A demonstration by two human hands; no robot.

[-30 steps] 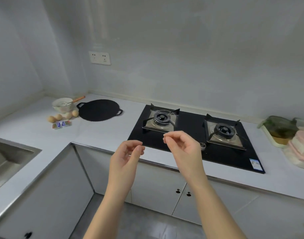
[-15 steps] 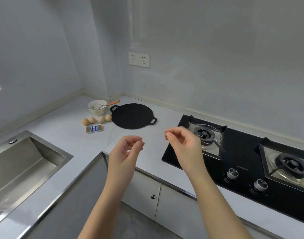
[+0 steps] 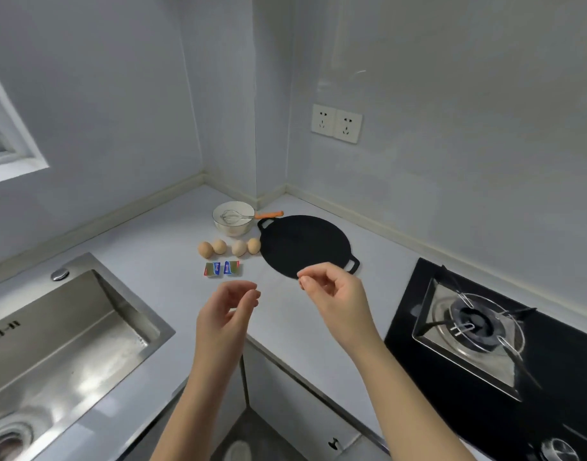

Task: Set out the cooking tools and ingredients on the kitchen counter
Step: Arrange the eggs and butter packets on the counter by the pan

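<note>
A: Landmark?
B: Pan (image 3: 302,247); black, flat, two loop handles; lies on the counter (image 3: 152,247).
A: Left of the pan?
B: Bowl (image 3: 233,230) with whisk (image 3: 231,216) inside (orange handle pointing toward the pan); four eggs (image 3: 238,248) in a row, the last just beside the pan's rim; two packets (image 3: 222,269), left of the pan's near edge; sink (image 3: 69,327), well left of the pan.
A: Right of the pan?
B: Hob (image 3: 418,327); black, apart from the pan.
A: Hands?
B: Left hand (image 3: 227,314), in the air, near and left of the pan; fingers loosely curled, holding nothing; right hand (image 3: 332,294), raised over the pan's near rim; thumb and forefinger tips close together, the rest curled, holding nothing.
</note>
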